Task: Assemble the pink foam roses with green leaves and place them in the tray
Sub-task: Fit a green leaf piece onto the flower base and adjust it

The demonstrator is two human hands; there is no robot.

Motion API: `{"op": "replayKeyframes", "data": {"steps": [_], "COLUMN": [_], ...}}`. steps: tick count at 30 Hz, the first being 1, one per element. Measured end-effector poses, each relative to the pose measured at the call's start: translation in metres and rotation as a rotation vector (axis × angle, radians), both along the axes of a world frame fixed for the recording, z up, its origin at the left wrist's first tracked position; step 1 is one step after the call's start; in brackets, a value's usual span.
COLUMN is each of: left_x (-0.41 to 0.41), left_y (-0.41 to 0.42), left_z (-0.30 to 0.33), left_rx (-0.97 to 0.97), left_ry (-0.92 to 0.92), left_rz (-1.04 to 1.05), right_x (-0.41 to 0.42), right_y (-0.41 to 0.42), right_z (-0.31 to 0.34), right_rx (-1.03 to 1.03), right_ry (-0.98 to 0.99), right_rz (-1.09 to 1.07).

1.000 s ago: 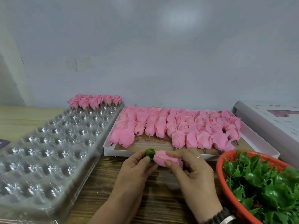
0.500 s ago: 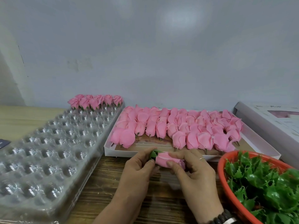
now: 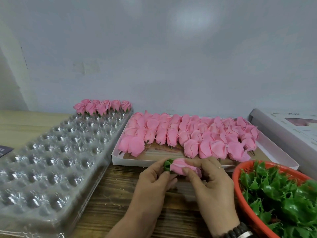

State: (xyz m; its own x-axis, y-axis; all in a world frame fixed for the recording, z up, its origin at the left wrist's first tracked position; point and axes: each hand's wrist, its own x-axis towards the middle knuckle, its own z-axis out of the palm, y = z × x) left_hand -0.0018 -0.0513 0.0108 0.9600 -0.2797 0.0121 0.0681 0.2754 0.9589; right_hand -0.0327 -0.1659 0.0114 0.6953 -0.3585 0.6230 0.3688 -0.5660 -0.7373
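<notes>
My right hand (image 3: 208, 182) grips a pink foam rose (image 3: 180, 166) lying sideways above the wooden table. At the rose's left end my left hand (image 3: 154, 180) pinches a green leaf piece (image 3: 167, 165) against its base. A white box (image 3: 118, 159) behind the hands holds several pink roses (image 3: 188, 134) without leaves. The clear plastic tray (image 3: 51, 160) on the left has many round cups, and a row of finished roses (image 3: 103, 106) stands at its far end. Green leaves (image 3: 277, 191) fill an orange basket (image 3: 243, 203) at the right.
A white carton (image 3: 288, 129) lies at the far right behind the basket. A pale wall rises just behind the table. A dark object (image 3: 4, 150) peeks in at the left edge.
Both hands stay in place with the rose. The green leaf piece has been turned and pressed closer onto the rose's base.
</notes>
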Motion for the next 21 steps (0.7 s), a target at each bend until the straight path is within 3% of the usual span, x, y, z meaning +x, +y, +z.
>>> {"op": "replayKeyframes", "data": {"steps": [10, 17, 21], "left_x": [-0.0007, -0.0005, 0.0004], "left_y": [0.0017, 0.0032, 0.0023], "left_z": [0.0041, 0.0026, 0.0012], "left_rx": [-0.082, -0.04, -0.023], "left_ry": [-0.08, -0.107, -0.102], "left_rz": [0.039, 0.01, 0.003], "right_x": [-0.0005, -0.0035, -0.0015], "right_y": [0.0003, 0.0021, -0.001], "right_z": [-0.0016, 0.0002, -0.001], "right_rx": [-0.172, -0.276, -0.202], "right_ry": [-0.059, -0.086, -0.081], "right_rz": [-0.02, -0.028, -0.059]}}
